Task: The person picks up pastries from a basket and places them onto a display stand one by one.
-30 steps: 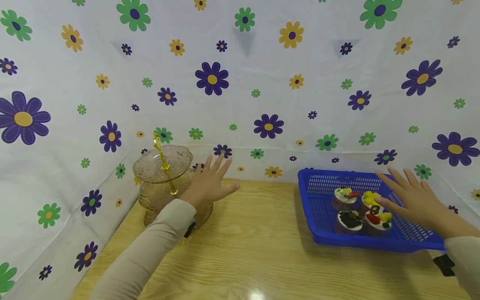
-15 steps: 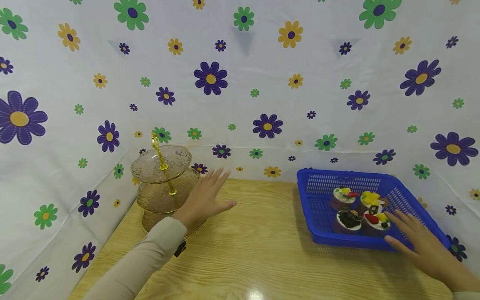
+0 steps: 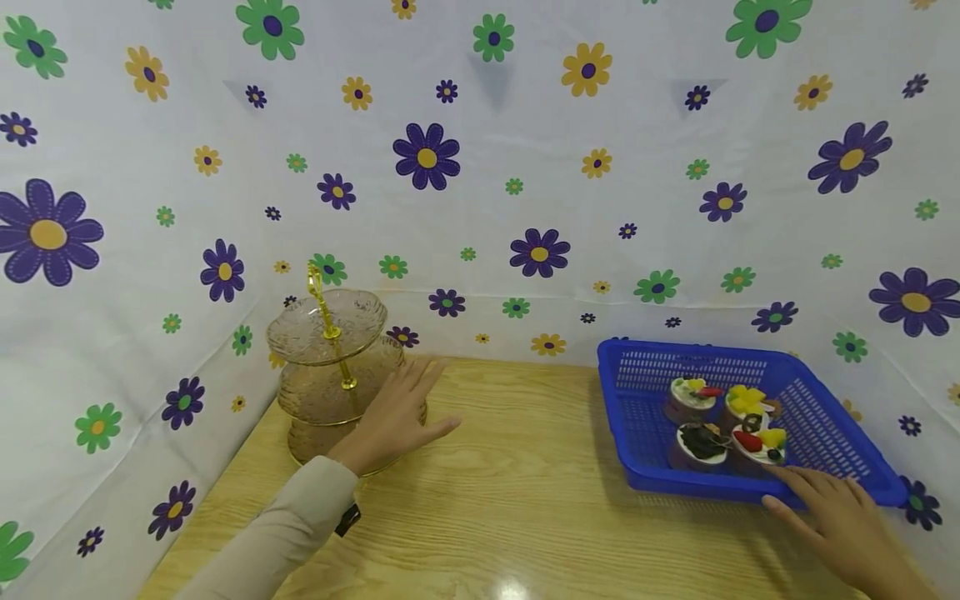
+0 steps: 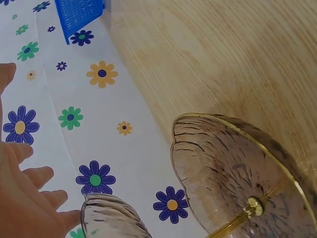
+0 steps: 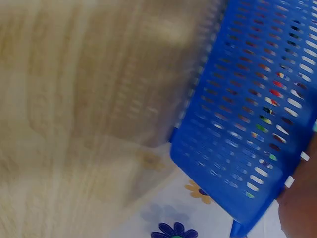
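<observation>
Both hands have dropped nearer the person: the right hand [image 3: 843, 529] has come back from over the basket's right end to its near side, and the left hand [image 3: 390, 421] has sunk a little in front of the stand. Basket, stand and cups lie as they did.

Taking the head view as a dial with twelve at the far side, the right hand is nearest, its fingers overlapping the near rim of the basket [image 3: 690, 486]. Four cups [image 3: 757, 442] of dessert stand in the basket, the closest just off these fingertips at ten o'clock. Its fingers are loosely extended, the thumb apart and pointing to ten; whether they touch the rim I cannot tell.

A beige sleeve [image 3: 262, 525] leads up to the left hand. Its fingers are released and extended toward one o'clock, the thumb spread to about two. It holds nothing. The three-tier stand [image 3: 315, 392] rises at ten o'clock from this hand, its gold pole upright; in the left wrist view a fingertip overlaps a plate's edge, contact unclear.

Hands, basket and stand are on or above the wooden table [image 3: 525, 467]. Beyond, a flowered cloth [image 3: 510, 117] spans from ten to two.
</observation>
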Demonstrator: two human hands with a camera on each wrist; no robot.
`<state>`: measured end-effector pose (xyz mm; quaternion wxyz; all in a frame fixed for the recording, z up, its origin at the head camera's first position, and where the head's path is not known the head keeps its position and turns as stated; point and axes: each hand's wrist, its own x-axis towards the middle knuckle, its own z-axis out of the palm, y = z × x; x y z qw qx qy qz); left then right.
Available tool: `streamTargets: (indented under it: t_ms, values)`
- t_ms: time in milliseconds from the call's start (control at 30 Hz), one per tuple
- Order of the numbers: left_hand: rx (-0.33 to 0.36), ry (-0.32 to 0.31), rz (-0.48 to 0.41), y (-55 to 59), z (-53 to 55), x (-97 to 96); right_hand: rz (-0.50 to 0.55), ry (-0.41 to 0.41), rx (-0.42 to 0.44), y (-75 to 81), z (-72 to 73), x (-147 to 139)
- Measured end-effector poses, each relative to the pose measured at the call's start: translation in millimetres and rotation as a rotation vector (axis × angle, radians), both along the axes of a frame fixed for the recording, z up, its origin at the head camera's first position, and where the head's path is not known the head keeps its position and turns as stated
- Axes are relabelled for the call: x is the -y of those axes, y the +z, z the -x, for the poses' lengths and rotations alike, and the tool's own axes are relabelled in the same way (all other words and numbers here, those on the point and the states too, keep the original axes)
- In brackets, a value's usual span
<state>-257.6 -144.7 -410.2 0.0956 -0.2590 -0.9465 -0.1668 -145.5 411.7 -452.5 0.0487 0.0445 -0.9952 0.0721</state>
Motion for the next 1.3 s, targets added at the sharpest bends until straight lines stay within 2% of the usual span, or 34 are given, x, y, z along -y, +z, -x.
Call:
streamTargets:
  t_ms: [133, 367, 633, 1000, 1300]
  values:
    - [0.027, 0.038, -0.014, -2.5, -4.6, 5.1, -0.020, -0.043, -0.020, -5.2, 1.5, 2.3]
    - [0.025, 0.059, -0.019, -7.7, -7.7, 11.9, -0.018, -0.105, -0.166, -16.2, 2.2, 6.8]
    - [0.045, 0.065, -0.029, -8.8, -7.5, 16.9, 0.010, -0.107, -0.249, -21.4, 1.0, 9.3]
    - [0.067, 0.061, -0.035, -6.3, -7.4, 15.6, 0.047, -0.077, -0.298, -24.9, -0.1, 7.0]
    - [0.059, 0.070, -0.029, -0.5, -8.1, 13.2, 0.080, -0.096, -0.280, -24.7, 2.4, 18.2]
